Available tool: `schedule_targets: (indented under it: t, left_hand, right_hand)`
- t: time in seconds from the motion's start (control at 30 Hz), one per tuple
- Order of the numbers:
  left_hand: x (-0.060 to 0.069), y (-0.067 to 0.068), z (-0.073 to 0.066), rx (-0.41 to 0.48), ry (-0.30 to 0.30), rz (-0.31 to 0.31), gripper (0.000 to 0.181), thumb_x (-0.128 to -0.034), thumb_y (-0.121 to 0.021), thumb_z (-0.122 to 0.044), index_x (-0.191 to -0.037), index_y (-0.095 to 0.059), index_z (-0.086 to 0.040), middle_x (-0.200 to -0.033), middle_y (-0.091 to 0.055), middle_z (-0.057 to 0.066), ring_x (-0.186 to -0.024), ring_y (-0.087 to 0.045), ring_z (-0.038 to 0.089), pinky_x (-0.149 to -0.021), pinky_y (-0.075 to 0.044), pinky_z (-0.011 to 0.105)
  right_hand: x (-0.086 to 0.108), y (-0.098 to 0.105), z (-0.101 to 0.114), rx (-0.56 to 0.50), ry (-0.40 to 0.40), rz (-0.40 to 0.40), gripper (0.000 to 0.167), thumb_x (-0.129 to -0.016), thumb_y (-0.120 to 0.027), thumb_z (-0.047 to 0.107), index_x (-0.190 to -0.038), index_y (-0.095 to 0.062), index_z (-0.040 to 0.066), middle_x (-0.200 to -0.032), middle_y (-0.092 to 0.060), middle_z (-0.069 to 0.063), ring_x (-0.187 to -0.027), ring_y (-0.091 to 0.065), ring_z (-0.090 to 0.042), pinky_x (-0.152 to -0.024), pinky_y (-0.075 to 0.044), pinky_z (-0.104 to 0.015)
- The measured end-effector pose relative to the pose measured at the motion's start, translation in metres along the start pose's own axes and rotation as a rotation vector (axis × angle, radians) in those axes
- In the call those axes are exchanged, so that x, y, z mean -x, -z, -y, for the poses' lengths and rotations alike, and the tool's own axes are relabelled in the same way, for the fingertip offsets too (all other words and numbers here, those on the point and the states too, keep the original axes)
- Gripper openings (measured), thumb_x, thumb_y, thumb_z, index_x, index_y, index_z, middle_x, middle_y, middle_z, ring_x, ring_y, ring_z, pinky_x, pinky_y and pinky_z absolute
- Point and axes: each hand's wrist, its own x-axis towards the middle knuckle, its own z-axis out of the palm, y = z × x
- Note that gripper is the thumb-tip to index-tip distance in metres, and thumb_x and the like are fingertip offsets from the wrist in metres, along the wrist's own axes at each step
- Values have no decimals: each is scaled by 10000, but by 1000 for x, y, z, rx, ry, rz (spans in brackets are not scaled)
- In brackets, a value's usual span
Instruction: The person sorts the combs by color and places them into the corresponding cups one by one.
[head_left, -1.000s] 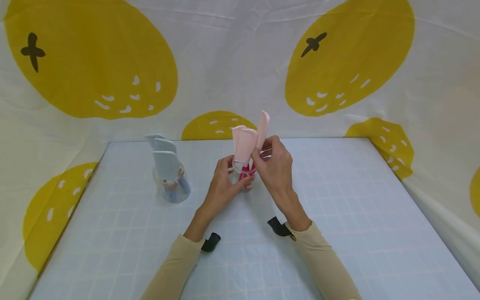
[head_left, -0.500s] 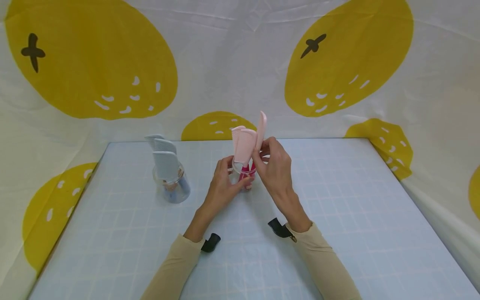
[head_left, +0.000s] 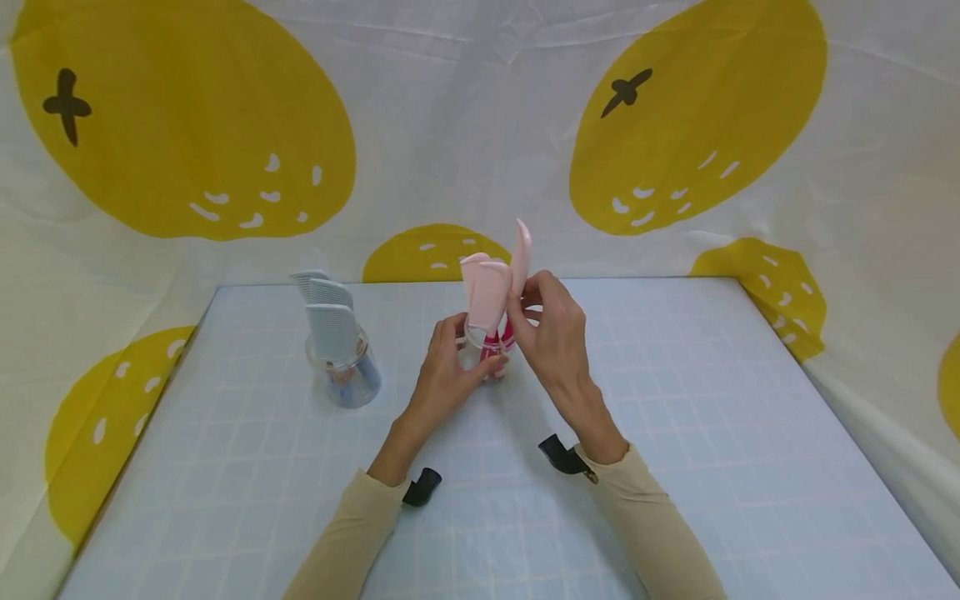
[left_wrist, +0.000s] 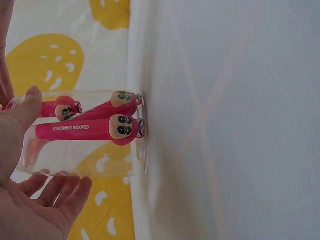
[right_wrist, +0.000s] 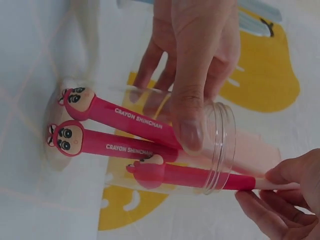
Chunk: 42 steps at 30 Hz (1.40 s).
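Observation:
A clear glass jar (right_wrist: pixel 223 137) stands upright on the table, and my left hand (head_left: pixel 447 367) holds it round the side, thumb in front. Two pale pink combs (head_left: pixel 490 296) lean in the jar, their dark pink handles (left_wrist: pixel 80 130) down with cartoon-face ends near the bottom. My right hand (head_left: pixel 553 333) pinches a third pink comb (head_left: pixel 521 254) just above the rim. This comb's handle (right_wrist: pixel 195 176) is still partly inside the jar, its cartoon end raised off the bottom.
To the left, a second clear jar (head_left: pixel 363 383) holds several pale blue combs (head_left: pixel 332 329), teeth ends up. A light blue checked cloth (head_left: pixel 480 533) covers the table. Behind hangs a white curtain (head_left: pixel 465 125) with yellow fruit prints.
The third pink comb and the right hand have shifted slightly; its top leans a little farther left. The two other pink combs tipped slightly. The left hand keeps its place on the jar.

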Motion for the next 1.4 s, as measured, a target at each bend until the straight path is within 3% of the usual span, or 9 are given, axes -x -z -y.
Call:
schedule_targets:
  t: [0.43, 0.77, 0.93, 1.03, 1.23, 1.4]
  left_hand:
    - [0, 1, 2, 0, -18, 2, 815, -868, -836, -387, -1480, -365, -130, -1427, -451, 84, -1283, -504, 259, -1083, -478, 474]
    - [1, 0, 3, -17, -32, -4, 811, -873, -830, -390, -1479, -360, -130, -1441, -438, 87, -1286, -508, 262, -1096, -468, 474]
    - [0, 0, 4, -13, -46, -4, 814, -869, -832, -394, -1478, -360, -132, -1435, -437, 81, -1279, -506, 254, -1091, -474, 462]
    - [1, 1, 5, -2, -56, 1, 805, -872, -830, -396, -1474, -363, -136, -1430, -435, 72, -1281, -498, 243, -1091, -473, 458]
    - [2, 1, 8, 22, -88, -4, 772, -888, -829, -332, -1468, -364, -126, -1418, -435, 70, -1299, -468, 213, -1108, -455, 450]
    - [1, -1, 7, 32, -100, -2, 762, -890, -829, -317, -1464, -368, -119, -1421, -436, 79, -1302, -466, 216, -1110, -451, 451]
  right_hand:
    - [4, 4, -10, -106, 12, 58, 222, -930, -760, 63, -1057, -591, -4, -984, -668, -131, -944, -738, -239, -724, -628, -360]
    - [6, 10, -20, -325, -60, 112, 232, -919, -763, 27, -1070, -592, -15, -1016, -682, -123, -996, -737, -270, -765, -619, -361]
    - [4, 13, -20, -288, -75, 160, 262, -921, -763, 32, -1112, -588, -5, -1047, -678, -125, -1013, -730, -265, -781, -620, -377]
    - [3, 16, -21, -253, -72, 231, 285, -915, -765, 18, -1137, -588, -9, -1070, -679, -135, -1015, -724, -276, -805, -618, -404]
    - [11, 6, -29, -194, -114, 345, 254, -901, -787, 37, -1091, -628, -15, -1120, -714, -159, -1078, -698, -316, -953, -562, -460]
    - [12, 8, -32, -255, -189, 357, 321, -886, -810, 56, -1153, -647, -15, -1168, -693, -155, -1133, -670, -309, -969, -557, -441]
